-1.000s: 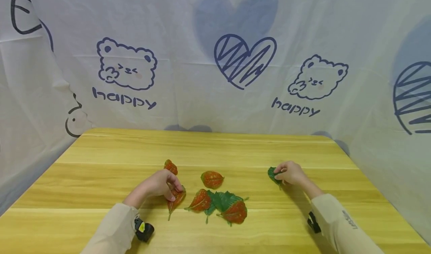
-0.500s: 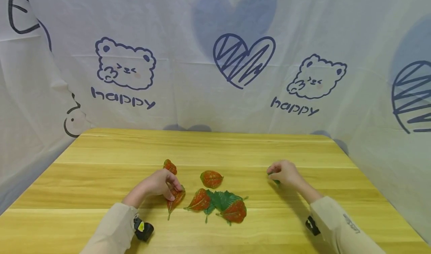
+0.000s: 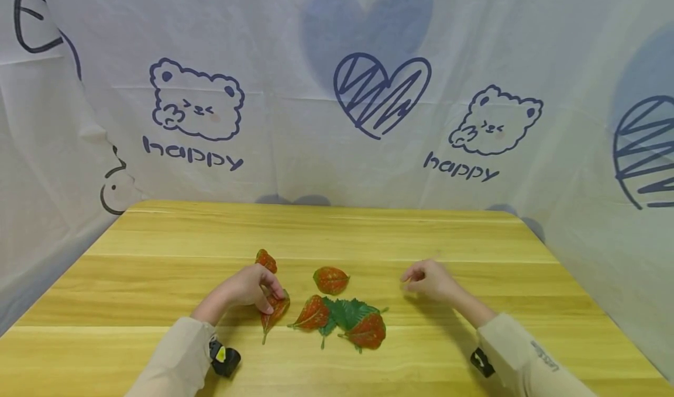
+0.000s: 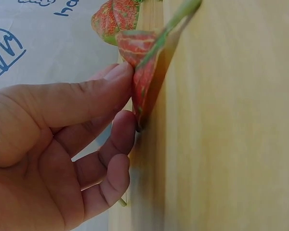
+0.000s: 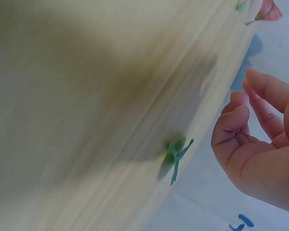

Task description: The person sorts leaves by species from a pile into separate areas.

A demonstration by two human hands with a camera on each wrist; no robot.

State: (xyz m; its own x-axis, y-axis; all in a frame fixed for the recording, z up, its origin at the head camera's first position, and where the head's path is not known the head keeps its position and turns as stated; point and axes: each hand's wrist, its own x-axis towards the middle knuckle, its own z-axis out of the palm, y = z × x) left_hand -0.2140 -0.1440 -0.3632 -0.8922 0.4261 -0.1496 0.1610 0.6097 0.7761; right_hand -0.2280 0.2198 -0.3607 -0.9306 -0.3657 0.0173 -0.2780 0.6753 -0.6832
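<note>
Right hand (image 3: 430, 281) further left (fingers (image 5: 231, 122) loosely bent)

Dressed in beige sleeves (image 3: 171, 359), printed with dark lettering (image 3: 544, 355) at lower right; wearing black wrist devices (image 3: 229, 364), yellow-marked at lower left.

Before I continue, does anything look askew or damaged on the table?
Only the middle cluster: two red leaves partly cover the toothed green leaves, with stems poking out in different directions, which looks untidy. I see no obvious damage or spill.
</note>
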